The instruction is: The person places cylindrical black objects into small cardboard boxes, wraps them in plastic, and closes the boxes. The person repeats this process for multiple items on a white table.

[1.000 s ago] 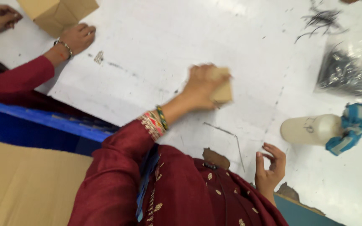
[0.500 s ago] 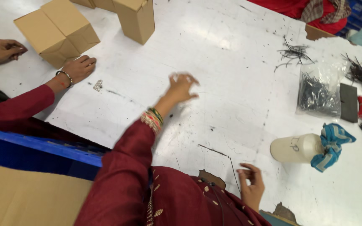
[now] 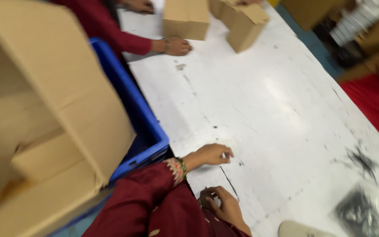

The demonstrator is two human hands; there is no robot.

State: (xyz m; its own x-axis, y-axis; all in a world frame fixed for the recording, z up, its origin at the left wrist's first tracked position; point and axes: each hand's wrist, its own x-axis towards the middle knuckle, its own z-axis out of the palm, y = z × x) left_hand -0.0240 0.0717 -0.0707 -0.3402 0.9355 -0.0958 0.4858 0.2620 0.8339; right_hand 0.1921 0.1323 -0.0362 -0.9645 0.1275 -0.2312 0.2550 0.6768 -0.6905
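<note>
Resting empty on table (image 3: 259, 109): left hand (image 3: 211, 154) loosely curled, right hand (image 3: 223, 204) at six o'clock, unclenched; keep both flat.

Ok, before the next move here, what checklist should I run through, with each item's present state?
1. Left hand free: ok. It rests on the white table, nothing seen in its grip.
2. Right hand free: cannot tell. Its fingers are curled and blurred.
3. Co-worker's hand apart from both hands: ok. It is at the far end, by the small cardboard boxes.
4. Blue crate off the table: ok. It is beside the table's edge.
5. Large cardboard box open: ok.
</note>
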